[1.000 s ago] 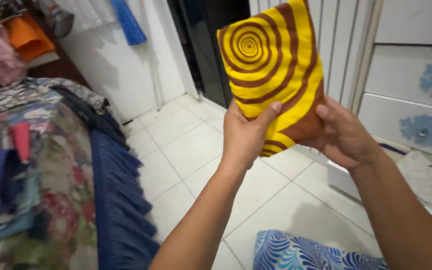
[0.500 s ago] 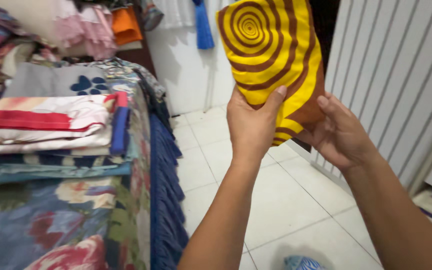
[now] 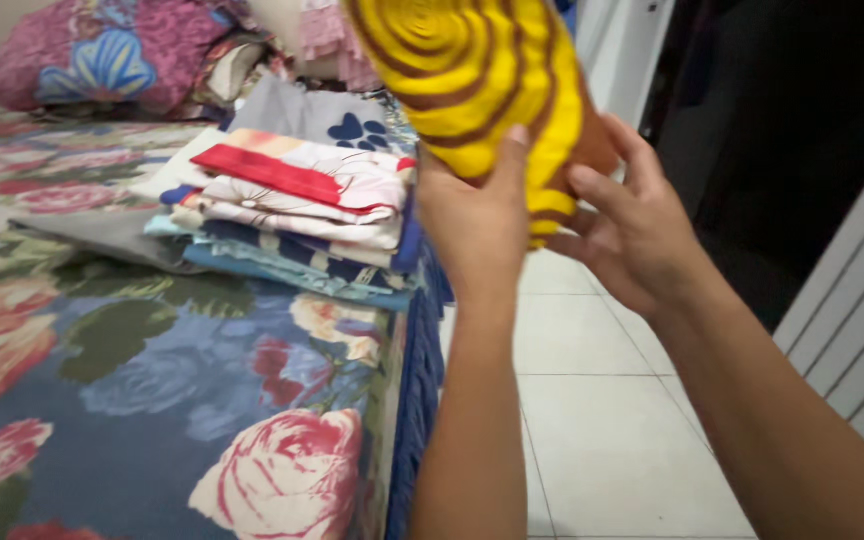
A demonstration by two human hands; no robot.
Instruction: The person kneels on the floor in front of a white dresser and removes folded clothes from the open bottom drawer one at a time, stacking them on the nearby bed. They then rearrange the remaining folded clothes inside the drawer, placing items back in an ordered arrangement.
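Both hands are holding a folded yellow cloth with brown spirals (image 3: pixel 472 80) up in the air beside the bed (image 3: pixel 152 400), the left hand (image 3: pixel 477 215) gripping its lower edge with closed fingers, the right hand (image 3: pixel 632 225) supporting it from behind, near a stack of folded fabrics (image 3: pixel 302 215).

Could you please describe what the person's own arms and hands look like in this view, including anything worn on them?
Both forearms are bare, with no sleeves in view. The left hand and right hand wear no gloves, and no rings, watch or bracelet can be seen. The fingers are bare, with short, unpainted nails.
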